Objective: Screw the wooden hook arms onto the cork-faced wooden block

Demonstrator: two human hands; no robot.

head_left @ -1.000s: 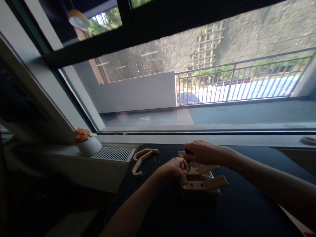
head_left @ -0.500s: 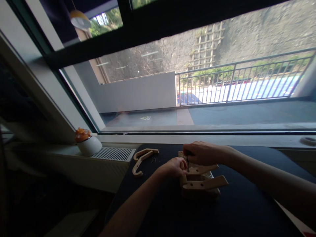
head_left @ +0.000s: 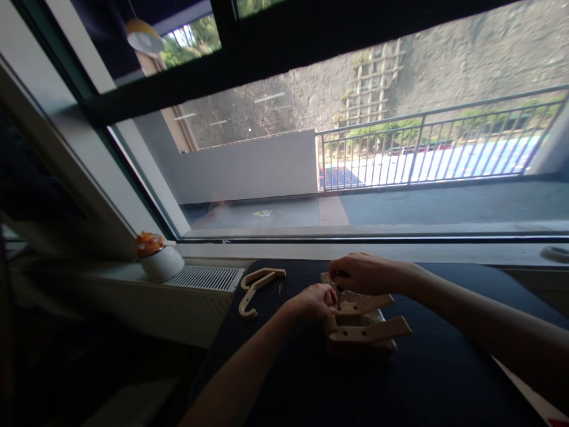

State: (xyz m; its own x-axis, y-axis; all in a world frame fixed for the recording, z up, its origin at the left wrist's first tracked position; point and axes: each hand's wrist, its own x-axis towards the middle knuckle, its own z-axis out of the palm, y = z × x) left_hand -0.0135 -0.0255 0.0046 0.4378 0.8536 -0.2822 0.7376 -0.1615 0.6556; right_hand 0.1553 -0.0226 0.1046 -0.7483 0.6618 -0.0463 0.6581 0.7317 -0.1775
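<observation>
On the dark table, a board (head_left: 391, 345) with a shiny surface carries two pale wooden hooks. The nearer wooden hook (head_left: 389, 330) has two dark holes in its flat part. My left hand (head_left: 315, 301) is closed with its fingers pinching the curled end of the farther wooden hook (head_left: 368, 305). Above that hook, my right hand (head_left: 368, 274) is wrapped round a screwdriver (head_left: 340, 295), whose thin shaft points down at the hook's left hole. Most of the screwdriver's handle is hidden in the fist.
Two loose wooden hooks (head_left: 249, 299) lie on the table's left, beside several small screws (head_left: 278, 289). A white pot (head_left: 160, 264) with something orange stands on the radiator cover (head_left: 208, 276). The window sill (head_left: 293, 251) runs behind the table (head_left: 320, 391).
My right hand has turned and shifted slightly around the screwdriver. The left hand, the hooks and the board look almost unmoved.
</observation>
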